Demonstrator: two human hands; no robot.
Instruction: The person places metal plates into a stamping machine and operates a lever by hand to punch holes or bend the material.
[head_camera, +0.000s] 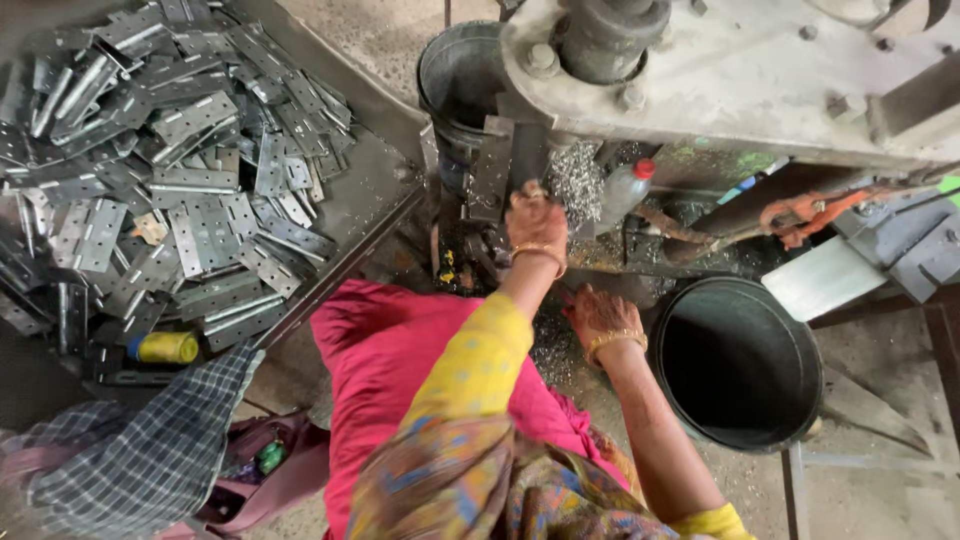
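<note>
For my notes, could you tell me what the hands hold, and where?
Left hand grips a metal plate by its lower end; right hand holds nothing visible.

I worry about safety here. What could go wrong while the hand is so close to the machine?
1. The left hand holds a flat grey metal hinge plate directly under the heavy grey machine head; fingers could be pinched or cut there.
2. Shiny metal shavings lie beside that hand, and the right hand rests near more of them; bare skin may get cut.
3. The loose yellow sleeve might catch.
</note>
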